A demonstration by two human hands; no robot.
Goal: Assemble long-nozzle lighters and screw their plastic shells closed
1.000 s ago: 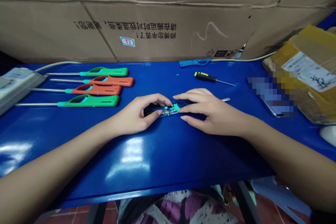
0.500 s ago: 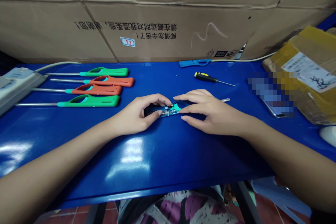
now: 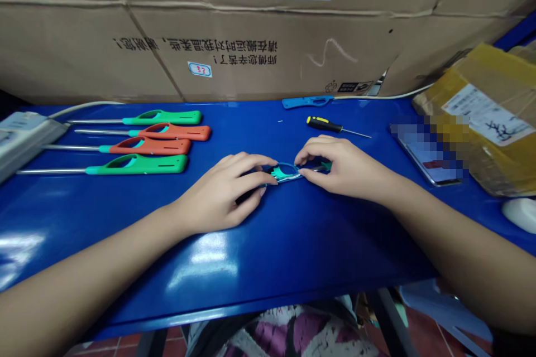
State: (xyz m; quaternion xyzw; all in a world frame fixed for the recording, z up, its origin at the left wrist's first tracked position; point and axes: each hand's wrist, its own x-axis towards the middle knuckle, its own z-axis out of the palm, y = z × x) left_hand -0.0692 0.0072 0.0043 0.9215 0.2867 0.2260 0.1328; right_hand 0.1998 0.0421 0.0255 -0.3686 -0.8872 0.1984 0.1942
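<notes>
An opened blue lighter body (image 3: 288, 168) with a teal trigger part and thin wires lies on the table between my hands. My left hand (image 3: 228, 192) covers its left end, fingers wrapped round it from above. At the right, my right hand (image 3: 335, 167) pinches the lighter near the front of its trigger loop with thumb and fingertips. A green tip shows beneath my right fingers. Farther back lies a loose blue shell half (image 3: 307, 101). Near it is a black and yellow screwdriver (image 3: 324, 123).
Several green and orange long lighters (image 3: 146, 164) lie in a row at the left beside a white power strip (image 3: 29, 131). A phone (image 3: 431, 156), a taped parcel (image 3: 486, 117) and a white mouse (image 3: 521, 213) are at the right. A large carton (image 3: 251, 28) stands behind.
My left hand has turned palm-down over the lighter's left end. My right hand has moved slightly right and up, its fingers drawn together into a pinch at the trigger loop.
</notes>
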